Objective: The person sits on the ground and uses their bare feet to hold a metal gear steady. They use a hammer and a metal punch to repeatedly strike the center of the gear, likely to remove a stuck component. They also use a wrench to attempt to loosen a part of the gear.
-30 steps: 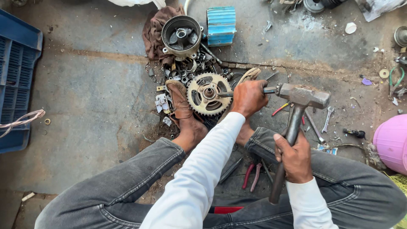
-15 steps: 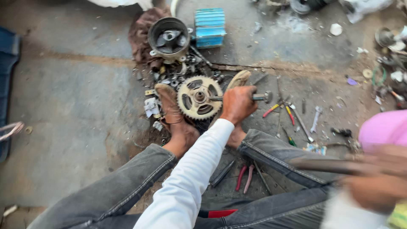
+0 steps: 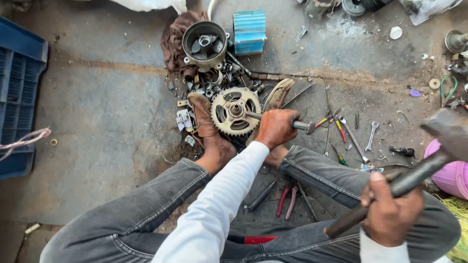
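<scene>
My left hand grips a steel punch that lies level, its tip at the hub of a toothed sprocket. The sprocket is clamped between my two sandalled feet on the concrete floor. My right hand holds the dark handle of a hammer, drawn back to the right; its steel head is up near the right edge and blurred. My legs in grey jeans spread to either side.
A round metal housing on a brown rag and a blue finned block lie beyond the sprocket. Wrenches, screwdrivers and red-handled pliers are scattered nearby. A blue crate stands left, a pink round object right.
The hammer head, which rested against the punch end a second ago, has swung back to the right and upward. My left hand keeps the punch on the sprocket hub.
</scene>
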